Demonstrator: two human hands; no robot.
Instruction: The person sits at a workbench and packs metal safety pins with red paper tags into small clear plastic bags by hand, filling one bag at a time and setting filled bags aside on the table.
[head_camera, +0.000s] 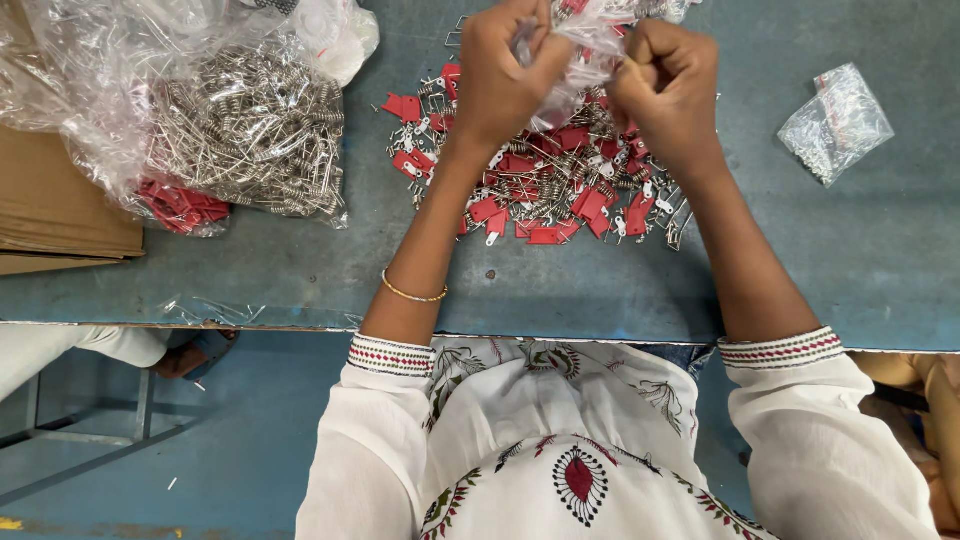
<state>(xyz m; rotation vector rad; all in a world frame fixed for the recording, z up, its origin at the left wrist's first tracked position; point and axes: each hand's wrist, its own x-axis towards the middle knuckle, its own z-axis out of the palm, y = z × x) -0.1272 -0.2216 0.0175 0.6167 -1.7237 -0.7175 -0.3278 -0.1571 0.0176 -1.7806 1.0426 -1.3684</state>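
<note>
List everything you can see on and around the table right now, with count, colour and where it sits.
table: one, blue-grey, fills the upper view
loose parts pile: many, red tags with silver wire springs, table centre under the hands
large plastic bag: one, clear, full of silver springs and some red tags, upper left
small plastic bag: one, clear, small silvery parts inside, upper right
held plastic bag: one, clear, pinched between both hands, top centre
cardboard: brown, left edge
bangle: one, gold, left wrist
left hand: closed grip on held plastic bag
right hand: closed grip on held plastic bag
</note>
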